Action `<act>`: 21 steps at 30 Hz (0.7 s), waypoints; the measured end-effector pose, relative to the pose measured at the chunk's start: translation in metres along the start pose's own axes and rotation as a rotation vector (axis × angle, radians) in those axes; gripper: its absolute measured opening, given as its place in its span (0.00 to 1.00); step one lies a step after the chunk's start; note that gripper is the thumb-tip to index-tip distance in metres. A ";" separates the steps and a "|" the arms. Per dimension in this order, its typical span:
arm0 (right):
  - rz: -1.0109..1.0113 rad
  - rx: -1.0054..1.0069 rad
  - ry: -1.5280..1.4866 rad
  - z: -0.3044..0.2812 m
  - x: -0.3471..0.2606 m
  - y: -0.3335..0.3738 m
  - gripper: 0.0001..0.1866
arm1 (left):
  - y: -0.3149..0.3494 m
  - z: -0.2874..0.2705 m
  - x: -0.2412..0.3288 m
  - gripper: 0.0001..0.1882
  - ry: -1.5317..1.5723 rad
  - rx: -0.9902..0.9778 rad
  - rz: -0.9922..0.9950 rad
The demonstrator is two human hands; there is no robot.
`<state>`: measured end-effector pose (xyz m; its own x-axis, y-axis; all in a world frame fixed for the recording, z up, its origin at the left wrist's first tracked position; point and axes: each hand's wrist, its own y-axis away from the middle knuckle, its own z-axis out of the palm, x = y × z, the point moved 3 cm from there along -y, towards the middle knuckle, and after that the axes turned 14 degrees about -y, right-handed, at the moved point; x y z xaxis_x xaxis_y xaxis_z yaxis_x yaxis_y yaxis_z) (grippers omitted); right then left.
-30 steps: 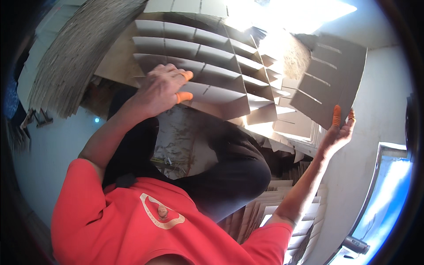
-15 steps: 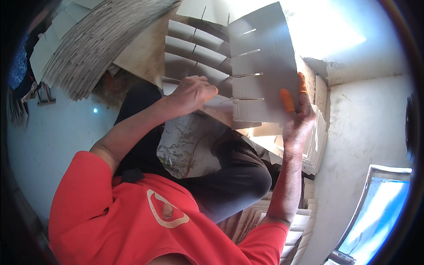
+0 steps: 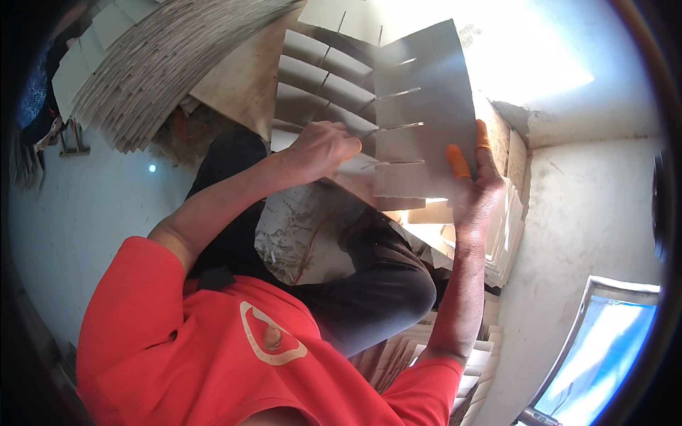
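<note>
- The right hand (image 3: 479,188) grasps the lower right edge of a grey-brown rectangular cardboard panel (image 3: 440,85), thumb on its near face.
- The panel is held tilted above the worktop (image 3: 238,74), a tan board; four narrow slots run inward from its left edge.
- That slotted edge is at the right ends of several pale upright cardboard strips (image 3: 323,67), set in spaced rows; whether slots and strips interlock cannot be determined.
- The left hand (image 3: 320,153) is curled beside the nearest strips, left of the panel's lower part; whether it pinches a strip cannot be told.
- Orange finger covers (image 3: 459,162) are visible on both hands.
- A long, fanned stack of thin grey-beige cardboard sheets (image 3: 177,64) lies to the left.
- A pile of pale cardboard pieces (image 3: 506,231) is just right of the right forearm.
- More beige cardboard pieces (image 3: 398,355) lie below, beside the person's dark-trousered knee (image 3: 383,291).
</note>
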<state>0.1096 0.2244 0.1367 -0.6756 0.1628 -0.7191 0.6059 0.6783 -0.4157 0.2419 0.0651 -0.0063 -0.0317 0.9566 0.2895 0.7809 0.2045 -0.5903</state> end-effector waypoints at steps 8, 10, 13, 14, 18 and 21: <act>-0.035 -0.046 0.077 0.005 0.001 -0.002 0.26 | 0.000 0.003 -0.004 0.07 0.044 -0.021 -0.010; -0.067 -0.032 0.085 0.004 0.003 -0.003 0.25 | 0.000 0.002 -0.004 0.08 0.046 -0.021 -0.018; -0.054 -0.028 0.018 0.011 0.004 0.000 0.25 | -0.001 0.002 -0.004 0.08 0.044 -0.007 -0.018; -0.040 -0.030 -0.017 0.013 0.005 0.000 0.25 | -0.002 0.003 -0.004 0.08 0.042 -0.002 -0.004; 0.099 -0.188 0.026 0.027 0.020 0.000 0.28 | -0.002 0.000 -0.002 0.07 0.027 0.002 0.010; 0.243 -0.254 -0.225 0.042 0.030 -0.002 0.30 | -0.004 -0.002 -0.003 0.05 -0.017 -0.047 0.043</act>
<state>0.1059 0.1983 0.0928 -0.4000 0.1987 -0.8947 0.5944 0.7993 -0.0882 0.2402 0.0607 -0.0038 -0.0076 0.9679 0.2512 0.8099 0.1533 -0.5661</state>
